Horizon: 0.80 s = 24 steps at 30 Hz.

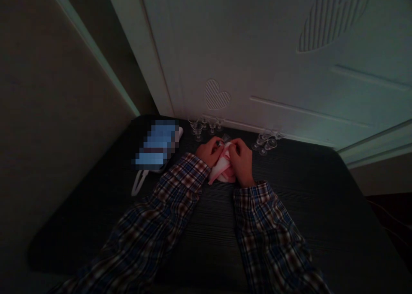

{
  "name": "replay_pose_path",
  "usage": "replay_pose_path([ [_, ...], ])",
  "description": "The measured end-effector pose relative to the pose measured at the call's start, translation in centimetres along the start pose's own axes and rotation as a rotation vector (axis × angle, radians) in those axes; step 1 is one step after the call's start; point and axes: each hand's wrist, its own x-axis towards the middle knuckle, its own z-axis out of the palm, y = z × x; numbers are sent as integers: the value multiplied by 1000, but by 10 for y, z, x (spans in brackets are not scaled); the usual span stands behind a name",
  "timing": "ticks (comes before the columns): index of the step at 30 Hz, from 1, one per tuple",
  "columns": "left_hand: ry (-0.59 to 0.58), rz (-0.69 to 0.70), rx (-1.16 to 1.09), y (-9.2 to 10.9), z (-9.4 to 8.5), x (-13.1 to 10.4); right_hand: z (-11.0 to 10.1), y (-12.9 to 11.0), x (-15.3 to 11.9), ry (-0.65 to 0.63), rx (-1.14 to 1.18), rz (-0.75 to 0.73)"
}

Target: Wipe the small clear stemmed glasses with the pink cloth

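Both my hands meet over the middle of the dark table. A pink and white cloth (222, 168) is bunched between them and hangs down toward me. My left hand (209, 151) is closed around a small clear glass (227, 137), of which only a bit shows between the hands. With curled fingers my right hand (242, 159) grips the cloth against the glass. Past my left hand stand several small stemmed glasses (212, 125). A second cluster of stemmed glasses (264, 142) is to the right of my right hand.
A phone (156, 143) with a lit, blurred screen lies at the left, a white cable (139, 182) attached. The dark table (305, 199) ends against a white panel (257, 62) with heart reliefs. A wall (64, 113) borders the left side.
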Motion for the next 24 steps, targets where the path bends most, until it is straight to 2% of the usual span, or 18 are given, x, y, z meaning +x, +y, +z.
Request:
replay_pose_path([
  [24,6,-1,-3,-1,0,0,1,4,1,-21,-3,-6],
])
